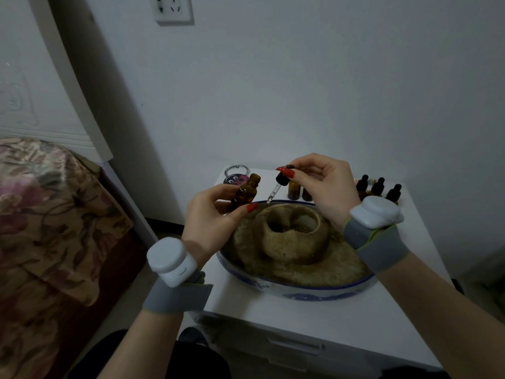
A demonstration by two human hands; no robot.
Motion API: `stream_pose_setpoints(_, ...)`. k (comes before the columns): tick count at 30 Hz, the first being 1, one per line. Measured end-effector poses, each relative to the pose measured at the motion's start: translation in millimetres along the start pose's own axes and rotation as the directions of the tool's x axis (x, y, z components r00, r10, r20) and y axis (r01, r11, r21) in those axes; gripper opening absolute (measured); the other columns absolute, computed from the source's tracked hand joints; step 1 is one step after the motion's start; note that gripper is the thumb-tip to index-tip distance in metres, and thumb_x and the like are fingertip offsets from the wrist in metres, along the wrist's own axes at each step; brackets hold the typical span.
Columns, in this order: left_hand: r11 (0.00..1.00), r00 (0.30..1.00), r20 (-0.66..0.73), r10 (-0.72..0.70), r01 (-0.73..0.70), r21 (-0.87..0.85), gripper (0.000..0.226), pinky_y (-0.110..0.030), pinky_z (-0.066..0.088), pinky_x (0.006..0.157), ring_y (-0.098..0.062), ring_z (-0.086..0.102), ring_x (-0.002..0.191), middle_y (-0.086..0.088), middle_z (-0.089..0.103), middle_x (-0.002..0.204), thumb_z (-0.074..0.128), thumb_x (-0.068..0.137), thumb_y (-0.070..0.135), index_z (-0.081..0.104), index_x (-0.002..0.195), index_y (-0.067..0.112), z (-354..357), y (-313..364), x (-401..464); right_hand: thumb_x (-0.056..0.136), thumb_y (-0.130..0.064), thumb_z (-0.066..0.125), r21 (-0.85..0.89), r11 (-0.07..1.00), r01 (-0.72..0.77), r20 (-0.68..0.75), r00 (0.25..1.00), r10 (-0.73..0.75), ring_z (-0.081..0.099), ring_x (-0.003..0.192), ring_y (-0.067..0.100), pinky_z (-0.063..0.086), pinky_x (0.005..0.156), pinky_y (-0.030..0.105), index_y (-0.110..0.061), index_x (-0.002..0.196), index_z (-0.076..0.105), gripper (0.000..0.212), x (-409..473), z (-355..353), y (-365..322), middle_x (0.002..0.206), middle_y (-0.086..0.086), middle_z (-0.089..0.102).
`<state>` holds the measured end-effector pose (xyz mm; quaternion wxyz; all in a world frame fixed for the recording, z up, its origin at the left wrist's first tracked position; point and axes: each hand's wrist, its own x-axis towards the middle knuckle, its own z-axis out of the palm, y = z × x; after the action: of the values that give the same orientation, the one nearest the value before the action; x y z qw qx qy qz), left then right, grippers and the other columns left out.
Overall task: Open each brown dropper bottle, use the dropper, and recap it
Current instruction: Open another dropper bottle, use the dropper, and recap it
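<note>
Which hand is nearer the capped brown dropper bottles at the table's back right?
Right hand: just left of the capped bottles. Left hand is farther left, holding the open bottle.

- The bowl (295, 289) with its brown mound (293, 242) fills the middle of the table (314, 321).
- Capped bottles (378, 188) crowd the far right corner, near the wall (300, 91).
- Bare tabletop lies along the near edge.

The bottle (245, 193) I hold is amber brown, my dropper (278, 184) black-capped. My nails are red. The bowl (295, 289) is white with blue pattern.
</note>
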<state>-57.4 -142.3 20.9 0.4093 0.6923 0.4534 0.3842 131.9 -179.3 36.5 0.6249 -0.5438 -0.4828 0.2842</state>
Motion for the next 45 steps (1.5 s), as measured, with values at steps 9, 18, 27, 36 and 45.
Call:
stream_pose_setpoints(9, 1.0, 1.0, -0.003, 0.005, -0.005, 0.007, 0.031, -0.033, 0.058, 0.085, -0.011, 0.069, 0.089, 0.003, 0.072, 0.098, 0.079, 0.076, 0.018, 0.07, 0.105, 0.022, -0.1, -0.5, -0.2, 0.083, -0.006, 0.071, -0.004, 1.0, 0.009, 0.005, 1.0, -0.009, 0.06, 0.064, 0.018, 0.044, 0.052, 0.017, 0.009, 0.094, 0.068, 0.019, -0.2, 0.5, -0.1, 0.084, 0.02, 0.07)
stream_pose_setpoints(18, 1.0, 1.0, -0.005, 0.001, -0.001, 0.003, 0.032, -0.038, 0.057, 0.086, -0.015, 0.069, 0.09, -0.002, 0.071, 0.1, 0.079, 0.076, 0.016, 0.07, 0.108, 0.017, -0.5, 0.3, 0.1, 0.082, -0.004, 0.071, 0.01, 1.0, 0.01, 0.04, 0.999, -0.011, 0.061, 0.057, 0.002, 0.044, 0.057, 0.009, 0.008, 0.094, 0.069, 0.017, 0.3, 0.9, 2.3, 0.075, 0.009, 0.068)
stream_pose_setpoints(27, 1.0, 1.0, -0.002, -0.002, 0.002, -0.002, 0.033, -0.037, 0.057, 0.086, -0.014, 0.069, 0.09, -0.001, 0.071, 0.101, 0.079, 0.076, 0.017, 0.07, 0.108, 0.017, -0.3, 0.0, 0.0, 0.082, -0.005, 0.071, 0.005, 1.0, 0.019, 0.049, 0.999, -0.02, 0.061, 0.056, 0.0, 0.044, 0.056, 0.009, 0.007, 0.093, 0.069, 0.016, -0.3, 0.3, 1.8, 0.071, 0.005, 0.068)
stream_pose_setpoints(36, 1.0, 1.0, 0.003, 0.008, -0.008, 0.001, 0.029, -0.036, 0.057, 0.086, -0.011, 0.068, 0.089, 0.003, 0.071, 0.099, 0.079, 0.076, 0.018, 0.069, 0.102, 0.026, -1.0, -1.0, -0.3, 0.081, -0.003, 0.071, 0.012, 1.0, 0.021, 0.053, 0.998, -0.021, 0.061, 0.055, -0.001, 0.044, 0.055, 0.008, 0.005, 0.091, 0.069, 0.013, 0.4, 0.6, 3.8, 0.069, 0.002, 0.067)
stream_pose_setpoints(45, 1.0, 1.0, 0.01, 0.016, -0.016, 0.002, 0.03, -0.033, 0.057, 0.085, -0.009, 0.068, 0.089, 0.004, 0.071, 0.098, 0.078, 0.076, 0.017, 0.068, 0.103, 0.024, -1.0, -0.2, -0.4, 0.081, -0.002, 0.071, 0.029, 0.999, 0.021, 0.053, 0.998, -0.022, 0.06, 0.054, -0.001, 0.043, 0.055, 0.008, 0.01, 0.092, 0.068, 0.017, 0.4, 0.9, 4.8, 0.07, 0.006, 0.067)
